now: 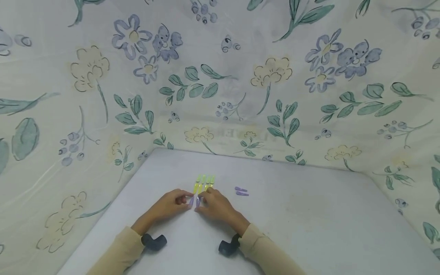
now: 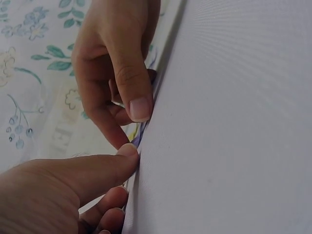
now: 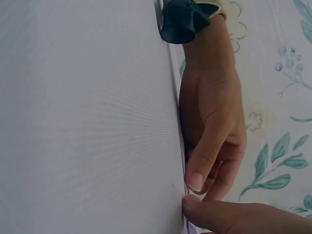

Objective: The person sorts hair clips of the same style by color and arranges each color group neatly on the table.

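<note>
In the head view my left hand (image 1: 172, 203) pinches a small slim purple piece (image 1: 191, 201) between thumb and fingers, low over the white table. Close beside it, my right hand (image 1: 216, 204) holds a second purple piece (image 1: 198, 201) the same way. Just beyond the fingertips lies a row of several small green and yellow pieces (image 1: 204, 179), their green ends fork-like. Two more purple pieces (image 1: 241, 193) lie side by side to the right of the hands. Fingers hide much of the held pieces in both wrist views.
The white table (image 1: 309, 214) reaches back to a floral-print cloth (image 1: 227, 122) that hangs behind it and along the sides. A dark band with a bulky end (image 1: 154, 243) sits on the left wrist, and a similar one (image 1: 229, 246) on the right.
</note>
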